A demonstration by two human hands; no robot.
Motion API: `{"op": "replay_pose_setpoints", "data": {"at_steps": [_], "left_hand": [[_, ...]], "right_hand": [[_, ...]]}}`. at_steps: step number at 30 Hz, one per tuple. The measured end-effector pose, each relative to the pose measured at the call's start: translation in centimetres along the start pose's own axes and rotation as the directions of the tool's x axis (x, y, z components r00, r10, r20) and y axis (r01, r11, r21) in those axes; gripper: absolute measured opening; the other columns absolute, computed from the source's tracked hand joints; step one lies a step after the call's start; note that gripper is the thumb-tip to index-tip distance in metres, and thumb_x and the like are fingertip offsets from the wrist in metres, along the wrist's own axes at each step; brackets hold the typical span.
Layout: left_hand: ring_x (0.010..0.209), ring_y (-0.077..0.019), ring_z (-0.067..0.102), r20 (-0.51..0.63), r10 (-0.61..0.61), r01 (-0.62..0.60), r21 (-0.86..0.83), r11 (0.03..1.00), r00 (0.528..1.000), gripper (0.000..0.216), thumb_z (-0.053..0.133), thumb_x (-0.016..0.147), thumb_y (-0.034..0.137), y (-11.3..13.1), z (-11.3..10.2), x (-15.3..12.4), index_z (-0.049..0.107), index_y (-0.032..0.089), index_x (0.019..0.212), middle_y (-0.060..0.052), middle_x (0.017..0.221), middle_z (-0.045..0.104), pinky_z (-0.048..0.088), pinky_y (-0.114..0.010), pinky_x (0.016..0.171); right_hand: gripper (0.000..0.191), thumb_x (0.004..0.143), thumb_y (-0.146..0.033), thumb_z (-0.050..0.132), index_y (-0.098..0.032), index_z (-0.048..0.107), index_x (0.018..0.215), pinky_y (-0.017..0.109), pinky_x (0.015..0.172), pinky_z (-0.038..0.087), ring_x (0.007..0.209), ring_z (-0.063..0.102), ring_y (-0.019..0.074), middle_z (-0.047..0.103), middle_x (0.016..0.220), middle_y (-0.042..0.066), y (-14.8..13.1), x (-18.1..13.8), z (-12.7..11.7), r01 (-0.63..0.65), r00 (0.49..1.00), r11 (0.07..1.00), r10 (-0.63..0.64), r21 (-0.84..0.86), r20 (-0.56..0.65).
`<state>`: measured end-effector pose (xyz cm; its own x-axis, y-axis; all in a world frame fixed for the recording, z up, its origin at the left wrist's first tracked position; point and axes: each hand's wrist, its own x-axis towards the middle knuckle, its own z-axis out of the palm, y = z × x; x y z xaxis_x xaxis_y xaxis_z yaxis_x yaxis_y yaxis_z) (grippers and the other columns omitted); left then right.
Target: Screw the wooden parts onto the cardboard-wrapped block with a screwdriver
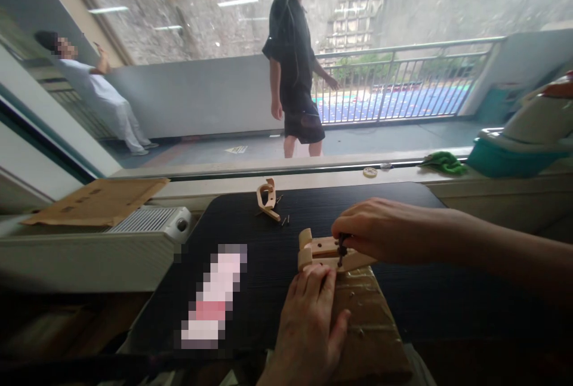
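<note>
My left hand (pixel 308 320) lies flat, fingers stretched forward, on a brown block (pixel 371 326) wrapped in shiny tape, near the dark table's (pixel 250 237) front edge. A small wooden assembly (pixel 320 252) rests on the block's far end, just beyond my left fingertips. My right hand (pixel 380 231) reaches in from the right, its fingers pinched on a small dark screw or tool tip (pixel 342 247) that stands on the wooden assembly.
A second wooden piece (pixel 267 198) with loose screws (pixel 285 219) beside it lies farther back on the table. A blurred pink-white object (pixel 215 296) lies left of me. Cardboard (pixel 96 200) covers a heater at left. Beyond the window, two people stand on a balcony.
</note>
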<state>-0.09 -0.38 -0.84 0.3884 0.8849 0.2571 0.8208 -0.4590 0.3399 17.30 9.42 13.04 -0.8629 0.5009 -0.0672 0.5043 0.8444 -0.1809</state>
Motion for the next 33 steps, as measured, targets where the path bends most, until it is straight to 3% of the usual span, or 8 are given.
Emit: {"op": "replay_pose_setpoints", "data": {"at_steps": [6, 11, 16, 22, 27, 33], "left_hand": [[0.121, -0.0289, 0.042, 0.010, -0.016, 0.016, -0.004, 1.000, 1.000, 0.052, 0.055, 0.080, 0.024, 0.2, 0.0, 0.0, 0.044, 0.012, 0.130, -0.013, 0.128, 0.048, 0.039, -0.047, 0.103], [0.120, -0.0288, 0.043, -0.006, -0.011, 0.011, 0.004, 1.000, 1.000, 0.051, 0.055, 0.080, 0.023, 0.2, -0.1, 0.0, 0.045, 0.012, 0.129, -0.012, 0.127, 0.049, 0.039, -0.047, 0.102], [0.119, -0.0281, 0.044, -0.013, -0.004, 0.004, 0.008, 1.000, 1.000, 0.051, 0.055, 0.081, 0.023, 0.1, 0.0, 0.0, 0.044, 0.014, 0.130, -0.011, 0.127, 0.049, 0.040, -0.047, 0.101], [0.121, -0.0277, 0.043, -0.014, 0.007, -0.007, 0.014, 1.000, 1.000, 0.053, 0.055, 0.081, 0.024, -0.2, 0.1, 0.0, 0.042, 0.013, 0.131, -0.012, 0.128, 0.048, 0.040, -0.046, 0.102], [0.121, -0.0274, 0.042, -0.019, 0.015, -0.015, 0.007, 1.000, 1.000, 0.054, 0.055, 0.081, 0.024, -0.2, 0.1, -0.1, 0.041, 0.013, 0.132, -0.012, 0.129, 0.047, 0.040, -0.045, 0.103], [0.120, -0.0276, 0.043, -0.021, 0.014, -0.014, -0.001, 1.000, 1.000, 0.052, 0.055, 0.081, 0.025, -0.2, 0.1, 0.0, 0.043, 0.013, 0.130, -0.013, 0.127, 0.048, 0.040, -0.046, 0.102]], "right_hand": [[0.022, 0.089, -0.024, 0.041, -0.018, 0.062, 0.086, 0.025, 0.057, 0.030, 0.067, 0.054, 0.0134, 0.064, 0.076, 0.003, 0.2, 0.4, 0.6, -0.113, 0.992, 0.994, 0.112, -0.008, -0.056], [0.024, 0.088, -0.027, 0.041, -0.018, 0.062, 0.081, 0.026, 0.053, 0.025, 0.060, 0.051, 0.0129, 0.063, 0.070, 0.002, -0.1, 0.5, -0.3, -0.154, 0.988, 0.981, 0.152, -0.115, -0.027], [0.015, 0.083, -0.020, 0.048, -0.018, 0.063, 0.080, 0.026, 0.053, 0.026, 0.063, 0.052, 0.0132, 0.063, 0.074, 0.003, -0.7, -0.2, -1.2, -0.077, 0.996, 0.981, 0.086, -0.178, 0.040], [0.018, 0.084, -0.010, 0.049, -0.016, 0.065, 0.087, 0.026, 0.059, 0.033, 0.070, 0.055, 0.0145, 0.064, 0.078, 0.005, -0.7, -0.2, -0.4, 0.030, 0.991, 0.985, -0.007, -0.170, 0.136], [0.018, 0.087, -0.011, 0.046, -0.013, 0.064, 0.085, 0.027, 0.062, 0.035, 0.074, 0.057, 0.0165, 0.064, 0.077, 0.008, -0.5, 0.1, -0.2, -0.035, 0.993, 0.989, 0.050, -0.143, 0.104], [0.023, 0.091, -0.020, 0.041, -0.013, 0.060, 0.082, 0.029, 0.054, 0.028, 0.065, 0.059, 0.0171, 0.065, 0.072, 0.008, -0.6, 0.5, 0.6, -0.084, 0.994, 0.974, 0.097, -0.212, 0.051]]}}
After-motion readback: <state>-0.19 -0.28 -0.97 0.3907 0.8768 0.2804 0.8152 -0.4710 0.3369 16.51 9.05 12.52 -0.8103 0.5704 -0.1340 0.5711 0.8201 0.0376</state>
